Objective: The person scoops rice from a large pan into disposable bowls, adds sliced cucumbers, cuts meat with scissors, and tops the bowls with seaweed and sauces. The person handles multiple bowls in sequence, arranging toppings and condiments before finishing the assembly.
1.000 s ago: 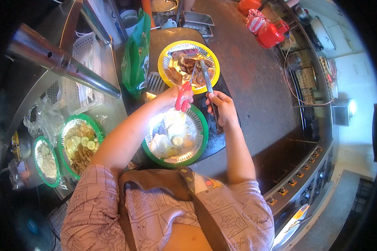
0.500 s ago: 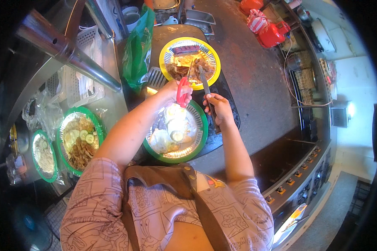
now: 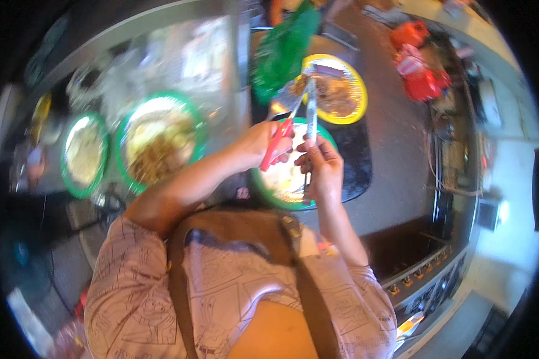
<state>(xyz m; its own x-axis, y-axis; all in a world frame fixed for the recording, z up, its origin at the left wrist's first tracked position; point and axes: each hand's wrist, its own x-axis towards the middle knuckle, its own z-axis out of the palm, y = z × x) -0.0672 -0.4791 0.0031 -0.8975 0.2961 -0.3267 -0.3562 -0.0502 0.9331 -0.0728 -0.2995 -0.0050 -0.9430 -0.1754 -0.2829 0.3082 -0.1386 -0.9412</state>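
My left hand (image 3: 265,143) is closed round the red handles of scissors (image 3: 275,146), their blades pointing up and away. Metal tongs (image 3: 312,113) are gripped in my right hand (image 3: 324,164). The tips of both tools come close together at the left side of a yellow-rimmed plate (image 3: 362,96), which holds browned meat (image 3: 335,96) and a reddish-purple strip (image 3: 327,70). Blur hides whether the tips pinch anything. Below my hands lies a green-rimmed plate (image 3: 268,194) with pale food, partly covered by them.
On the left counter stand a green-rimmed plate (image 3: 201,140) of meat and pale food and a narrower-looking green-rimmed plate (image 3: 105,152). A green plastic bag (image 3: 287,51) lies beyond my left hand. Red containers (image 3: 425,84) stand far right; stove knobs (image 3: 418,274) line the right side.
The view has swung left, so the plates appear farther right. The scissors and tongs have drawn back from the middle of the yellow-rimmed plate to its left side. Both hands keep their tools.
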